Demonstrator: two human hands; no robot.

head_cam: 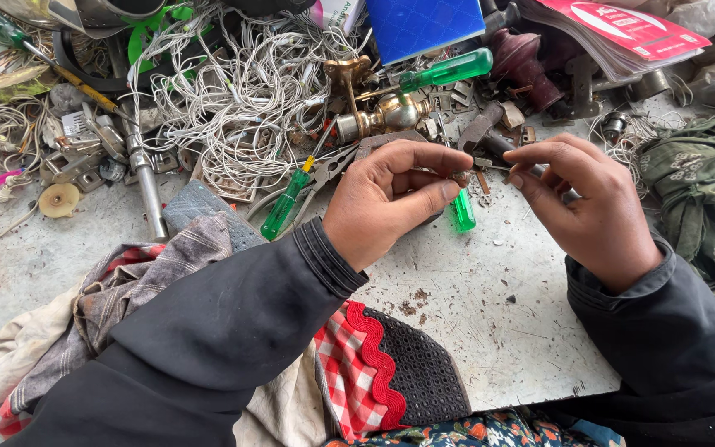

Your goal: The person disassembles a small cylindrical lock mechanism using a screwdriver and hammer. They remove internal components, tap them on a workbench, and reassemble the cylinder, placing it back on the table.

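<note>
Nearest the camera lie the person's black sleeves and a heap of cloth [349,364], red-checked with a scalloped red trim, draped over the near edge of a scuffed white board [490,306] that serves as the work surface. Just beyond, the left hand [391,203] is closed in a pinch, thumb and forefinger holding a small metal part [459,175] above the board; what the part is cannot be told at this size. The right hand [585,203] meets it from the other side, fingers curled and tips touching or nearly touching the same piece; whether it holds a tool is hidden. A green-handled screwdriver [463,211] lies on the board under the hands, unused. The piece looks mid-assembly, as it is held by both hands and not set down. Farther off sit a second green screwdriver [287,203], a brass fitting [374,112], a tangle of white wires [242,91] and a blue box [424,25].
</note>
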